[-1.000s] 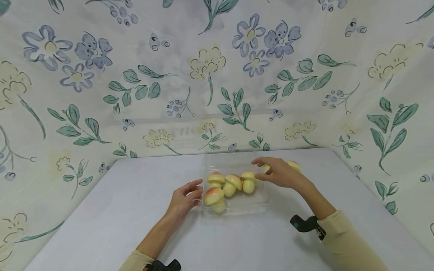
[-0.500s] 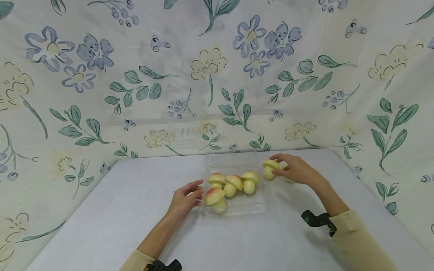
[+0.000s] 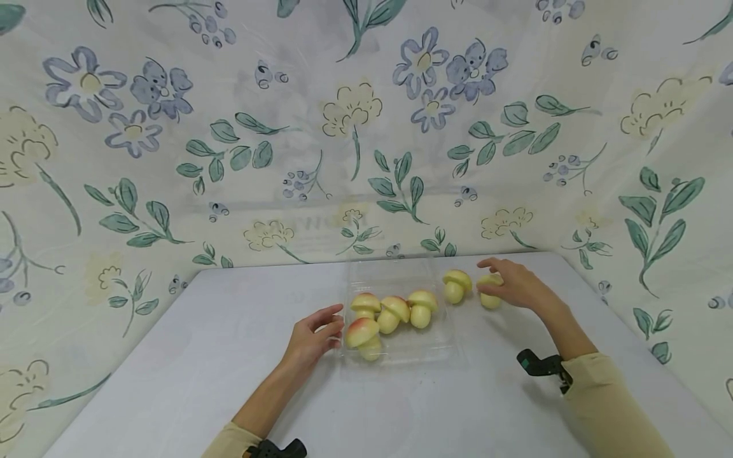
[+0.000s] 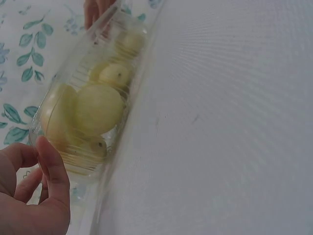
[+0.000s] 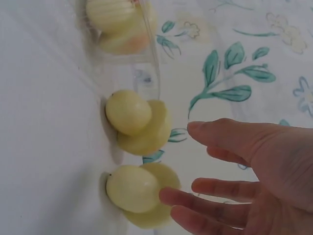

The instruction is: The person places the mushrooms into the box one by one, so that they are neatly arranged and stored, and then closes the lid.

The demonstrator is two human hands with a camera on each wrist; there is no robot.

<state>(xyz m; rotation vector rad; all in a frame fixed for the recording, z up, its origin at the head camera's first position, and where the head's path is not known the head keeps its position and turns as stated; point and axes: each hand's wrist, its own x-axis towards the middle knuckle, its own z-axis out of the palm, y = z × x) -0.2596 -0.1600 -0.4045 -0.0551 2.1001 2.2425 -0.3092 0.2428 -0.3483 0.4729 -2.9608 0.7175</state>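
Note:
A clear plastic box [image 3: 401, 350] holds several pale yellow mushrooms [image 3: 394, 313], which look like models, some with reddish caps. My left hand [image 3: 312, 337] is at the box's left side, and in the left wrist view its thumb and a finger pinch the rim corner. Right of the box, one mushroom [image 3: 456, 286] stands upright on the table. Beside it is another mushroom [image 3: 489, 299], partly covered by my right hand [image 3: 515, 283]. In the right wrist view the fingers [image 5: 210, 208] are spread and lie over the edge of that second mushroom [image 5: 132, 188]; contact is unclear.
The white table [image 3: 412, 413] extends toward the camera and to both sides. A flower-patterned cloth [image 3: 366, 127] hangs behind it and at its sides. The box's transparent lid [image 3: 389, 270] seems to lean back behind the mushrooms.
My right hand has moved right, from the box's right edge past the first loose mushroom to the farther one, uncovering the first. The left hand and box have stayed in place.

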